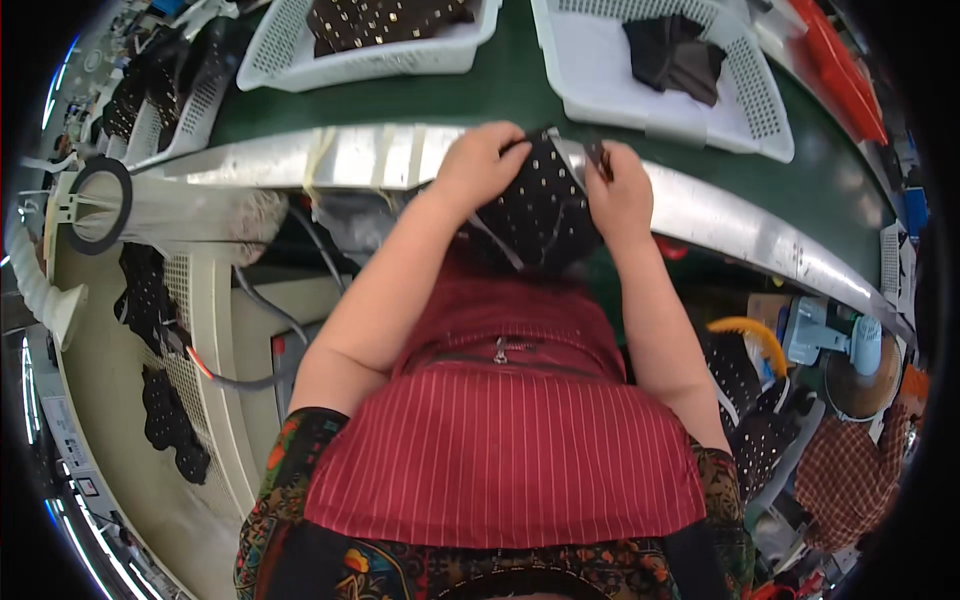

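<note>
Both my hands grip a piece of black dotted fabric (545, 200) with a pale strip along its edges, stretched over the near metal rim of a green belt. My left hand (487, 165) pinches its upper left edge between thumb and fingers. On the other side my right hand (622, 190) has its fingers closed on the upper right edge. The cloth hangs down in front of my red striped apron (505, 450). Its lower folds are dark and hard to make out.
Beyond the metal rim (760, 215), a white basket (365, 75) with dotted brown cloth and another white basket (680, 130) with dark cloth stand on the green belt (520, 100). A black ring (100, 205) is at left. A blue fan (865, 345) and a person in plaid (850, 475) are at right.
</note>
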`<state>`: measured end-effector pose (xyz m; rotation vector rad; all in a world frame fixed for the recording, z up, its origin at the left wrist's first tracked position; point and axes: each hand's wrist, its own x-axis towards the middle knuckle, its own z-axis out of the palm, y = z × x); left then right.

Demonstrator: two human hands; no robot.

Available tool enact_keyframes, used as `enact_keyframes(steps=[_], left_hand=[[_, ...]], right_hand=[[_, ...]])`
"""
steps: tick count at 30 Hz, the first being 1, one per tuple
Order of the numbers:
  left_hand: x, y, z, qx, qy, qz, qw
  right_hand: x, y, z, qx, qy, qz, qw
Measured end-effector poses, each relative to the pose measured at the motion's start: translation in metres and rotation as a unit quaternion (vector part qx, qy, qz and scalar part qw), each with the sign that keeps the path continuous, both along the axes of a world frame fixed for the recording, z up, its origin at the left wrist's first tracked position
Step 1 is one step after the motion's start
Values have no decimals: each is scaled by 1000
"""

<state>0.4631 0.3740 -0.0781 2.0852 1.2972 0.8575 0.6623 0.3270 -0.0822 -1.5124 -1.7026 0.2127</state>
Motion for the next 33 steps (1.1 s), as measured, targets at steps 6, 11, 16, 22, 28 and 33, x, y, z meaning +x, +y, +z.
enact_keyframes(steps=[6, 11, 16, 22, 28, 33], left_hand=[[-1, -4, 5, -122, -74, 5, 990], [-6, -6, -6, -125, -121, 27, 984], [-10, -3, 2, -119, -52, 3, 992], [-16, -1, 17, -280, -189, -23, 941], [-16, -20, 27, -350, -251, 7, 902], [-19, -39, 50, -396, -291, 32, 870]], right_hand=[[2, 1, -1, -22, 55, -11, 998], [1, 2, 2, -28, 64, 11, 998], [3, 2, -8, -31, 124, 9, 992], [5, 2, -1, -121, 209, -3, 971], [-5, -20, 36, -141, 310, 32, 940], [1, -14, 60, -25, 197, -18, 980]])
